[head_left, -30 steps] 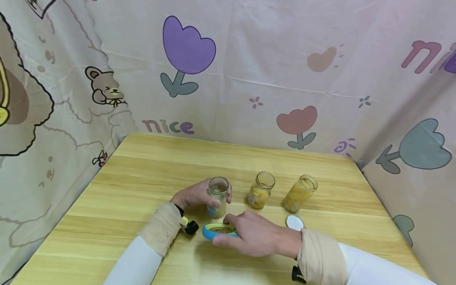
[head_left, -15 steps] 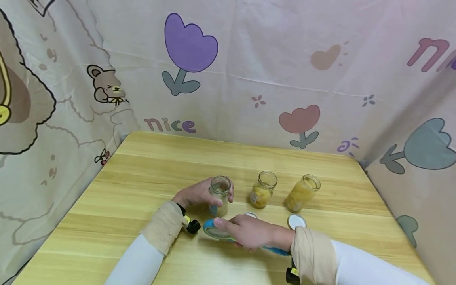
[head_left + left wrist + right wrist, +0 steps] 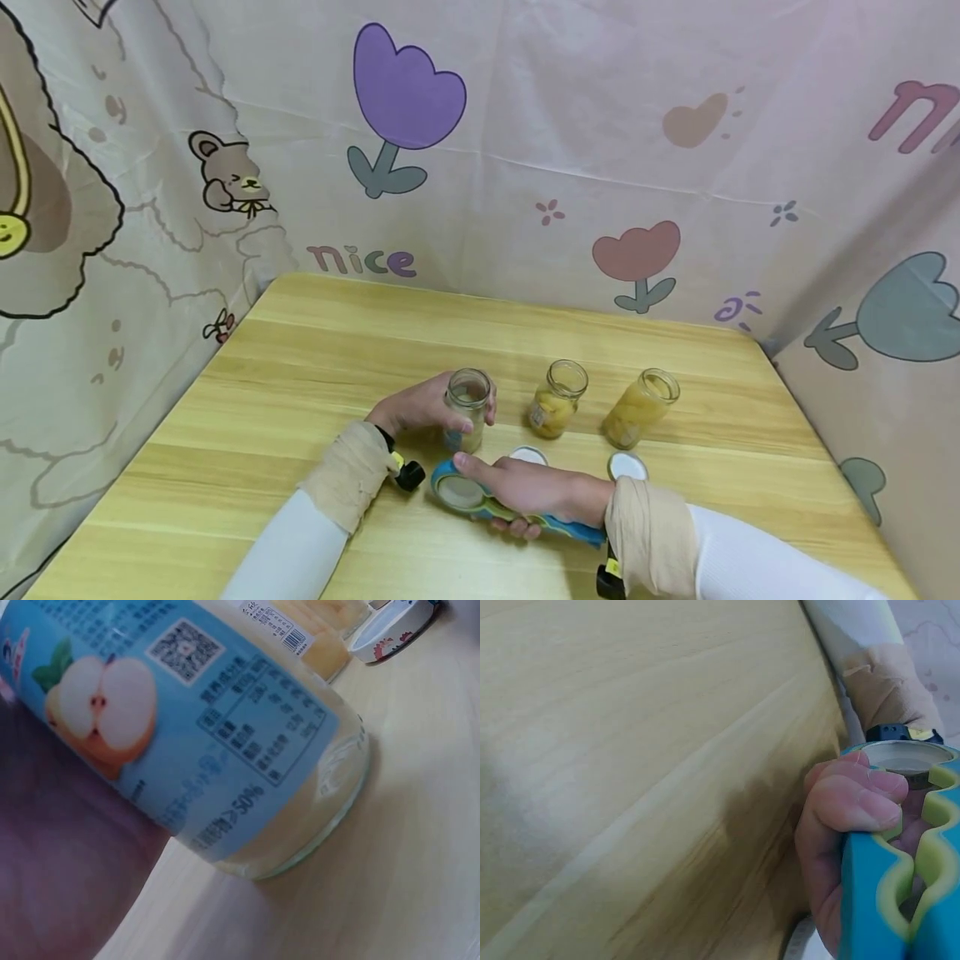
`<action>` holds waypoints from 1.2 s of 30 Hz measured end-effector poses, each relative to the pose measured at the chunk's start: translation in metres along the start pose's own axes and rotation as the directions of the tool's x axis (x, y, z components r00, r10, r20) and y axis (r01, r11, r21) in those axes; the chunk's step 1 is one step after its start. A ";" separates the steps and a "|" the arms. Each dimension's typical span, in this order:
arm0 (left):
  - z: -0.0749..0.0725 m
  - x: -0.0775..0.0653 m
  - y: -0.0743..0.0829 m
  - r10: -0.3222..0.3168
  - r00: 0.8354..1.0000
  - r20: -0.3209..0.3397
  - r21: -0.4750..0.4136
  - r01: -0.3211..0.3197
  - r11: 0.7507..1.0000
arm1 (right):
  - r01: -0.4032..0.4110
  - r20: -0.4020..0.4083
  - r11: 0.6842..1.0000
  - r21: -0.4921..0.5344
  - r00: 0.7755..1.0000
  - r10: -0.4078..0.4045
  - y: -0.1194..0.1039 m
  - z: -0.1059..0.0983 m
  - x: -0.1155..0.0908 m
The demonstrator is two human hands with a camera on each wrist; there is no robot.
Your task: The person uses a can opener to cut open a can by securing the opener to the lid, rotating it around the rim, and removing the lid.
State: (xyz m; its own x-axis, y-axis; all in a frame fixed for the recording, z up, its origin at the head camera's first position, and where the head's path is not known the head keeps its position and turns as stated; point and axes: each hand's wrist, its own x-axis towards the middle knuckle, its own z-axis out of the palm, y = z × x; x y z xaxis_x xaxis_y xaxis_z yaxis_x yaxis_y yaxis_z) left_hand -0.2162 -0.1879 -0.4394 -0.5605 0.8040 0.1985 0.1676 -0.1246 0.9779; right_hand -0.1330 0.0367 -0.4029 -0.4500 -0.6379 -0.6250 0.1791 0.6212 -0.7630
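Observation:
My left hand (image 3: 420,408) grips an open glass jar (image 3: 468,390) standing on the table, thumb across its front. In the left wrist view the jar's blue label (image 3: 187,712) shows a cut apple. In front of the jar, my right hand (image 3: 532,485) holds a blue and yellow-green jar opener (image 3: 573,528), its thumb along the top and fingers curled beneath. A round metal lid (image 3: 459,492) sits within the opener's ring, apart from the jar. The right wrist view shows the fingers (image 3: 855,799) wrapped round the opener's wavy-edged handles (image 3: 874,892).
Two more open jars stand to the right, a shorter jar of yellow fruit (image 3: 553,408) and a taller one (image 3: 637,412). Two lids, a partly covered one (image 3: 529,455) and another (image 3: 627,466), lie near the right hand. A printed cloth (image 3: 510,100) hangs behind the wooden table (image 3: 360,333).
My right hand has turned the jar opener over so its ring and the lid in it face up more, and drawn it slightly away from the jar. The left hand keeps its hold.

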 end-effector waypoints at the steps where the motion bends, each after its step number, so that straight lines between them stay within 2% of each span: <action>1: 0.000 0.000 0.000 0.004 1.000 0.001 0.004 -0.004 1.000 | 0.001 0.011 1.000 0.003 1.000 -0.001 0.001 0.000 0.001; 18: 0.000 -0.001 0.000 0.002 1.000 -0.001 -0.012 -0.002 1.000 | 0.011 0.116 0.998 0.059 0.993 -0.018 0.000 -0.005 0.004; 36: 0.002 0.000 0.002 -0.015 1.000 -0.012 -0.010 0.015 1.000 | -0.027 0.136 1.000 0.017 0.990 0.024 0.001 -0.010 0.008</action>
State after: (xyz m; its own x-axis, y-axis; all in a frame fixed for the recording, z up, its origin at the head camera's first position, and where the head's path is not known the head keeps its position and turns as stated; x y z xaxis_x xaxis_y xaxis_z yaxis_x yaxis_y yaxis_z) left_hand -0.2142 -0.1874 -0.4380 -0.5729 0.7986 0.1845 0.1511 -0.1183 0.9814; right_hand -0.1455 0.0369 -0.4071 -0.3228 -0.6786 -0.6598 0.2057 0.6302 -0.7487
